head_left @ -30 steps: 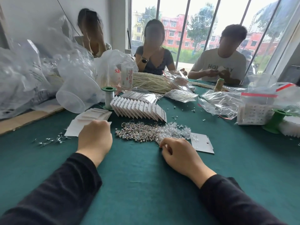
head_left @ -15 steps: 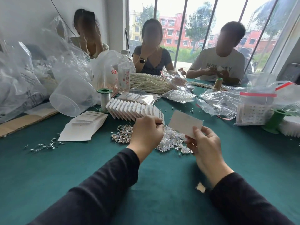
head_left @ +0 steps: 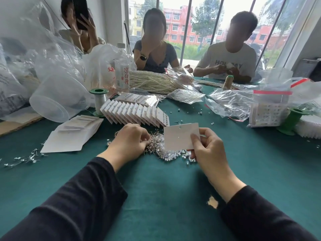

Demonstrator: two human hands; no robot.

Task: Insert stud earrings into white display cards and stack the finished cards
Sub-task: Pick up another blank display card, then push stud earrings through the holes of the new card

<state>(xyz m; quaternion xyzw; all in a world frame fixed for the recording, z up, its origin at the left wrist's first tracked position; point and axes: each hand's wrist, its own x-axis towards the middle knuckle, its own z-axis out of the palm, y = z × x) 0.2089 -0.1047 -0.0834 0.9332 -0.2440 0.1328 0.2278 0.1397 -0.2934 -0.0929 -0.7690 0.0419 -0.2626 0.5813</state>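
The big green counter (head_left: pixel 156 188) holds everything. At the back the finished cards (head_left: pixel 135 113) lean in a long row. Nearer me is the shiny pile of stud earrings (head_left: pixel 161 148). My right hand (head_left: pixel 208 150) pinches a white card (head_left: pixel 178 136) by its lower right corner, up over the pile, its long side going left to right, its flat face toward me. It looks thin, light and bendy, so I think an edge is the best place to hold. My left hand (head_left: pixel 129 141) is curled down into the pile; I cannot tell if it has a stud. Studs look tiny, pointy and slippery, so I would pinch one by its head
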